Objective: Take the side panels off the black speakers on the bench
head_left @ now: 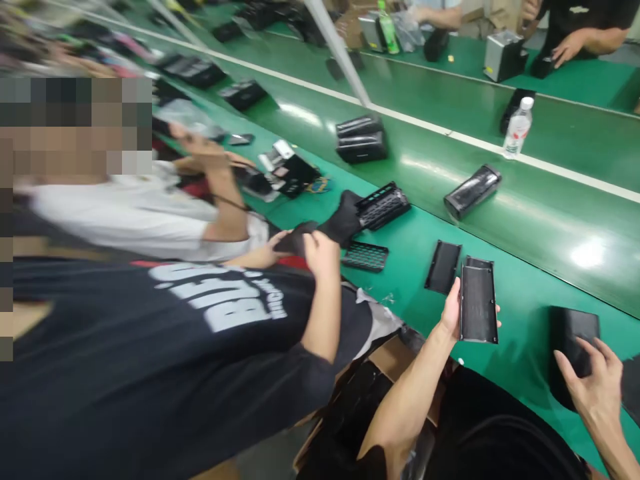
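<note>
My left hand grips a black rectangular plastic panel, held tilted with its rimmed, hollow side toward me. Just left of it, a similar black panel lies on the green work surface. Over at the right, my right hand reaches to a black box-shaped housing. Its fingers are spread, the tips touching or just over the housing's near side; whether they bear any weight I cannot tell. Part of a dark flat piece shows at the right edge, beyond that hand.
A co-worker in a dark shirt sits close on my left, handling black cloth beside a perforated black panel. Black cylindrical casings and a water bottle stand on the green belt. Below is an open cardboard box.
</note>
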The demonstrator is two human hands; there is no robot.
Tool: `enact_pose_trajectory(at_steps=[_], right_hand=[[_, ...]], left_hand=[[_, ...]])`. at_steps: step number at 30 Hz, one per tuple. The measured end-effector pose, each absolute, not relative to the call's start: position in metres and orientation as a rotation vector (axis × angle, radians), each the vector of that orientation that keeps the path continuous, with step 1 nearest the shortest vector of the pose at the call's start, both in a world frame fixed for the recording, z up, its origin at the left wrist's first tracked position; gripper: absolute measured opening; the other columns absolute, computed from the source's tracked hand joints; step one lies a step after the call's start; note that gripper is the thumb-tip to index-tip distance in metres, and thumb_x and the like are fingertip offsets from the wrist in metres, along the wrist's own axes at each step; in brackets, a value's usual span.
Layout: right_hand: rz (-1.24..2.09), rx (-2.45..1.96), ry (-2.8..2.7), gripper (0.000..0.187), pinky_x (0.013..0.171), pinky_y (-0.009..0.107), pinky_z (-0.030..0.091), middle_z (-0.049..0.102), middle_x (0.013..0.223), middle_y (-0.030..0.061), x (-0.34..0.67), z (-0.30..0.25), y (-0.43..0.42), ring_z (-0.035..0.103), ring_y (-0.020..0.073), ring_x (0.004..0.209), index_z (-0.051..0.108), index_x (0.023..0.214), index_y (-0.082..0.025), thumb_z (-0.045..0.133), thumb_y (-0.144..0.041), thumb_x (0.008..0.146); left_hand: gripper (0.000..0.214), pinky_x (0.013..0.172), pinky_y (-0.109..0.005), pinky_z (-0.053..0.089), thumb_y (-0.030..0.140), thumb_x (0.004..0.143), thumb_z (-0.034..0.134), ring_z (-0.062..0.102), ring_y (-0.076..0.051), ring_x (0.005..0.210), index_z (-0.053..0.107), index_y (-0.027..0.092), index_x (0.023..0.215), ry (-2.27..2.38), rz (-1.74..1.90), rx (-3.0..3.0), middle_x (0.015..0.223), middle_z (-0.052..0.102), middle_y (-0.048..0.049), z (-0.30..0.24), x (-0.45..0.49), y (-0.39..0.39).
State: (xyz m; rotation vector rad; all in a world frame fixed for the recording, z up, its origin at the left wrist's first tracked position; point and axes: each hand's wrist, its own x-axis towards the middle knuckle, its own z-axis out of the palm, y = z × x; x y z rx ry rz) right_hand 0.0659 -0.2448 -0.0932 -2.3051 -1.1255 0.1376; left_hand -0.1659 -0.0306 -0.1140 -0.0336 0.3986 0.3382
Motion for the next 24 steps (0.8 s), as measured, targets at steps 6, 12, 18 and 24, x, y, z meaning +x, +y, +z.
enact_pose_trajectory(at_steps=[6, 12, 18, 24], right_hand=[[0.531, -1.656, -1.850, 0.022, 0.104, 0.053, 0.049, 0.076, 0.113, 0.0112, -0.041, -0.059, -0.161, 0.063, 0.0345, 0.120, 0.075, 0.112, -0.025, 0.063, -0.041, 0.101], [0.848, -1.612, -2.374, 0.060, 0.089, 0.044, 0.058, 0.064, 0.151, 0.0188, -0.140, -0.061, -0.111, 0.073, 0.0329, 0.112, 0.061, 0.151, -0.017, 0.063, -0.022, 0.091], [0.829, -1.617, -2.451, 0.053, 0.069, 0.032, 0.055, 0.069, 0.144, 0.0157, -0.174, -0.092, -0.094, 0.078, 0.0230, 0.086, 0.068, 0.141, -0.019, 0.063, -0.018, 0.089], [0.733, -1.580, -2.479, 0.027, 0.078, 0.040, 0.048, 0.073, 0.113, 0.0114, -0.177, -0.093, -0.075, 0.068, 0.0301, 0.100, 0.075, 0.119, -0.021, 0.070, -0.019, 0.093]], left_hand=[[0.100, 0.084, -0.052, 0.059, 0.079, 0.101, 0.014, 0.077, -0.036, 0.087, 0.071, 0.000, 0.122, 0.577, 0.594, 0.025, 0.101, 0.079, -0.0252, -0.130, -0.240, -0.006], [0.043, 0.097, -0.048, 0.061, 0.049, 0.103, 0.065, 0.070, -0.027, 0.111, 0.066, 0.018, 0.133, 0.706, 0.889, 0.081, 0.131, 0.070, -0.0106, -0.075, -0.342, 0.082], [0.039, 0.093, -0.045, 0.063, 0.045, 0.104, 0.063, 0.070, -0.029, 0.112, 0.067, 0.015, 0.129, 0.721, 1.129, 0.075, 0.128, 0.069, -0.0073, -0.061, -0.431, 0.158], [0.041, 0.097, -0.049, 0.061, 0.041, 0.103, 0.067, 0.069, -0.028, 0.116, 0.064, 0.017, 0.135, 0.697, 0.986, 0.024, 0.136, 0.066, -0.0109, -0.090, -0.433, 0.134]])
